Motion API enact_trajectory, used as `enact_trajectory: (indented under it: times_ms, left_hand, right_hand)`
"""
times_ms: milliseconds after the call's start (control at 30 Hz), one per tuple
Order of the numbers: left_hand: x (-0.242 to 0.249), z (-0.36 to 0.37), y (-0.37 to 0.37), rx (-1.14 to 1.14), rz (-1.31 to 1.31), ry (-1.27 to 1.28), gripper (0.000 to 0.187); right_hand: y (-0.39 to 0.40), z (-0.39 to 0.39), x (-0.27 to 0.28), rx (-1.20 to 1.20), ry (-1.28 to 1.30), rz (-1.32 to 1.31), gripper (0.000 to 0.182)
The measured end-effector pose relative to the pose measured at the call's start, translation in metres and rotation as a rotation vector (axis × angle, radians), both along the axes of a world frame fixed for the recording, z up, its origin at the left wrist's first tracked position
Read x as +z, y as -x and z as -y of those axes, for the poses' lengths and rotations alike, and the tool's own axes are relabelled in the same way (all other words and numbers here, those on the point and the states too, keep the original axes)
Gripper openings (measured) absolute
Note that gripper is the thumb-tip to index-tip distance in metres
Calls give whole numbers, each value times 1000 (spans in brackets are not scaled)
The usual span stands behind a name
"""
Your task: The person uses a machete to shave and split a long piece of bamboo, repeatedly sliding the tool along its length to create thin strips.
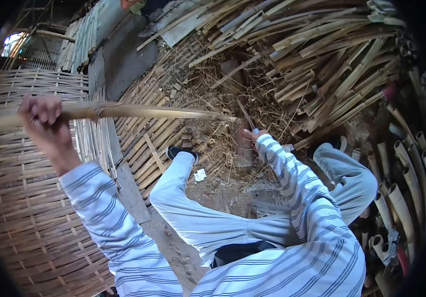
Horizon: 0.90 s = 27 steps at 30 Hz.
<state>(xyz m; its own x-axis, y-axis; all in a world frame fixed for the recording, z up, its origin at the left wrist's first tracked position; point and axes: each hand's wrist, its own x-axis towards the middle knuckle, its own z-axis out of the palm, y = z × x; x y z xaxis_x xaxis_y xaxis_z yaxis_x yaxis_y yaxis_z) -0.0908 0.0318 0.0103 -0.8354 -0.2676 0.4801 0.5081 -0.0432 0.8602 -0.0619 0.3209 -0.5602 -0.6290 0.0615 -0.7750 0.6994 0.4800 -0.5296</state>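
My left hand (45,119) is raised at the left, fingers wrapped around a long split bamboo pole (143,111). The pole lies nearly level across the view, with a knobby joint near my hand and a narrow tip at the right. Close to that tip, my right hand (253,135) is closed on what looks like a knife (245,113), its narrow dark blade angled up and left. Its handle is hidden in my fingers. A bluish wrap shows on one finger. Below the tip, a wooden block (243,151) lies among shavings.
A woven bamboo mat (29,198) fills the left side. Split bamboo strips (322,59) are heaped at the upper right. Bamboo tubes (403,208) stand at the right edge. My bent legs frame the shaving-covered floor. Part of another person's hand (127,3) shows at the top.
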Motion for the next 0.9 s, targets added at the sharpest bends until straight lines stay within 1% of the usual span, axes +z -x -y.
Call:
enact_trajectory:
  times_ms: [33, 100, 167, 200, 233, 300, 333, 367, 400, 433, 500, 567, 600, 700, 733, 800, 833, 867, 900]
  left_hand:
    - [2, -1, -1, -58, 13, 12, 29]
    - [4, -7, -3, -175, 31, -8, 27]
    - [8, -29, -10, -225, 48, 21, 28]
    - [11, -41, -11, -250, 57, 38, 29]
    - [14, -48, -10, -272, 88, 53, 30]
    - [21, -70, -8, -291, 132, 83, 32]
    - [24, -87, -7, -292, 142, 102, 34]
    - [29, -100, -5, -345, 167, 124, 33]
    - [32, -124, -6, -314, 132, 146, 38]
    - [39, -140, -4, -330, 186, 140, 40]
    - [52, -154, 6, -685, 200, 168, 33]
    - [63, -192, 7, -656, 141, 163, 30]
    - [68, -209, 7, -645, 109, 156, 31]
    - [81, -228, 8, -756, 160, 106, 33]
    - [82, -229, 10, -797, 159, 114, 32]
    - [77, -239, 14, -782, 113, 129, 30]
    - [73, -244, 14, -772, 90, 137, 29]
    - [72, -249, 15, -801, 177, 139, 26]
    - [67, -257, 12, -770, 136, 189, 22]
  right_hand:
    - [8, -9, 13, 117, -103, -154, 61]
    - [11, -35, 145, 302, -176, -470, 59]
    - [15, -45, 226, 394, -174, -558, 54]
    - [11, -48, 266, 426, -251, -636, 51]
    - [8, -51, 269, 344, -234, -787, 50]
    - [-8, -58, 334, 312, 10, -696, 46]
    - [-14, -59, 338, 228, 154, -727, 48]
    - [-22, -60, 338, 147, 301, -747, 50]
    - [-23, -61, 336, 64, 450, -766, 54]
    - [-21, -61, 330, 73, 434, -809, 57]
    - [-16, -58, 304, 81, 404, -880, 65]
    - [-2, -57, 280, 113, 255, -1045, 66]
    - [3, -57, 280, 118, 351, -998, 64]
    - [0, -62, 280, 86, 506, -778, 55]
    - [-4, -67, 284, 72, 443, -739, 54]
    - [-6, -74, 293, 94, 304, -651, 51]
    - [-7, -73, 289, 46, 363, -671, 51]
    - [-5, -69, 281, 0, 421, -694, 50]
    - [-2, -64, 272, -42, 480, -719, 50]
